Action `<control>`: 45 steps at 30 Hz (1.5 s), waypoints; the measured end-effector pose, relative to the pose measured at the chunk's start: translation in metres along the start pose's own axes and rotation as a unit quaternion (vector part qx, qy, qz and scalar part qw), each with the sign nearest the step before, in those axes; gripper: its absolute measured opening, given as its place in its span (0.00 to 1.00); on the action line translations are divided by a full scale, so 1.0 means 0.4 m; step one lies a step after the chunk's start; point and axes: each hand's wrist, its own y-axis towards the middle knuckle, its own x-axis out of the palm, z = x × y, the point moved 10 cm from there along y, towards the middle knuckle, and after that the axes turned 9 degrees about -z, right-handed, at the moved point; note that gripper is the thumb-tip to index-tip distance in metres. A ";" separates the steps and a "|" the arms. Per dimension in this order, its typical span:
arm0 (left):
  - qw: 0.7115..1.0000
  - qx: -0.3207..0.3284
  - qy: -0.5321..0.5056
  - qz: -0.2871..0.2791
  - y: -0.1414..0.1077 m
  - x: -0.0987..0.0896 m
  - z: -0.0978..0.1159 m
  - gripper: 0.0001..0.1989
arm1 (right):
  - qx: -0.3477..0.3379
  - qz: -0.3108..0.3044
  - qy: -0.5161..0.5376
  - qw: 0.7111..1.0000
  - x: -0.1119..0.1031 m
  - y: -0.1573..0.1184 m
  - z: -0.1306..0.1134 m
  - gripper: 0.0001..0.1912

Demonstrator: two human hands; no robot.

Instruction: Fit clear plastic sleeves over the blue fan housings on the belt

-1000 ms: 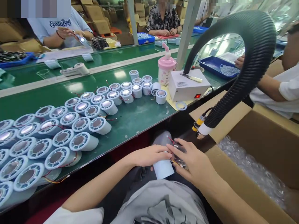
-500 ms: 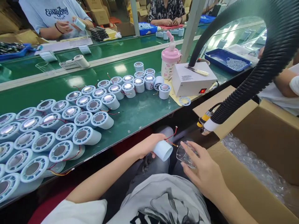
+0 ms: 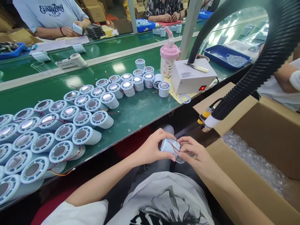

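Observation:
A light-blue cylinder (image 3: 168,146) with red wires is held above my lap. My left hand (image 3: 156,147) wraps round its left end, thumb below and fingers on top. At the cylinder's right end, my right hand (image 3: 191,151) has its fingers closed round a clear plastic cup (image 3: 180,160), mostly hidden by the fingers. The cup and cylinder meet; how far one sits inside the other cannot be made out. Several similar blue cylinders (image 3: 82,135) with round silvery centres stand or lean in rows on the green bench (image 3: 131,115) at the left.
A white box (image 3: 193,78) with a lit red switch stands near a pink bottle (image 3: 169,59). A black ribbed hose (image 3: 248,78) arches over the right side. Below it, an open carton (image 3: 236,168) holds clear cups. Two people sit across the bench; another person's arm shows at right.
My two hands have come together. The cylinder has turned, its wires now facing up near my right fingers, and the clear cup now meets its right end.

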 end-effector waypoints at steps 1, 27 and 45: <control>1.000 0.008 0.000 0.004 -0.002 0.002 -0.007 0.30 | 0.005 0.018 0.021 1.000 -0.009 -0.002 0.002 0.12; 0.966 0.033 -0.246 -0.077 -0.039 0.056 0.019 0.37 | -0.072 0.008 -0.037 0.997 -0.033 -0.056 -0.021 0.18; 0.980 0.070 -0.176 -0.066 -0.047 0.049 0.041 0.36 | 0.036 -0.045 0.230 0.971 -0.001 -0.044 0.030 0.20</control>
